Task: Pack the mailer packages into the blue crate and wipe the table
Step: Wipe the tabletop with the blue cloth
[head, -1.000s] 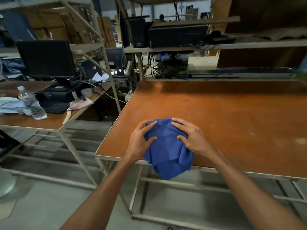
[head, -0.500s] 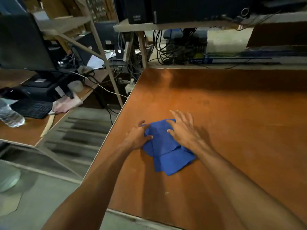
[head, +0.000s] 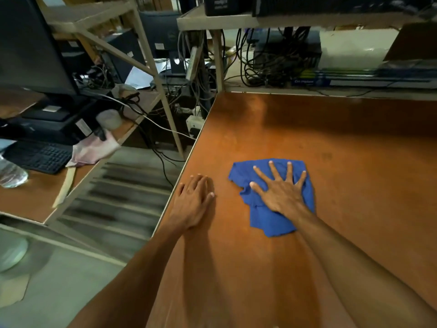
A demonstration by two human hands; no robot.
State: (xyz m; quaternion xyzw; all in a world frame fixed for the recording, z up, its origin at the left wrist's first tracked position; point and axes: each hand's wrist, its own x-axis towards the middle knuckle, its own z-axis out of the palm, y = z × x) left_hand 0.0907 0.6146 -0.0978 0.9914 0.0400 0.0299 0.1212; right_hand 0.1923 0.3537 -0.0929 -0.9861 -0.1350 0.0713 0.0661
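Right hand (head: pixel 281 194) pressing flat, fingers spread, on blue cloth (head: pixel 267 218) lying on brown table (head: pixel 343 150) near its left edge. Left hand (head: pixel 192 201) resting flat on table, fingers straight, just beside cloth, holding nothing.

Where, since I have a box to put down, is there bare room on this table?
The table is bare from the blue cloth back to the cables, and right of the right hand pressing the cloth. A narrow gap separates cloth and left hand. The side desk is crowded: keyboard, bottle.
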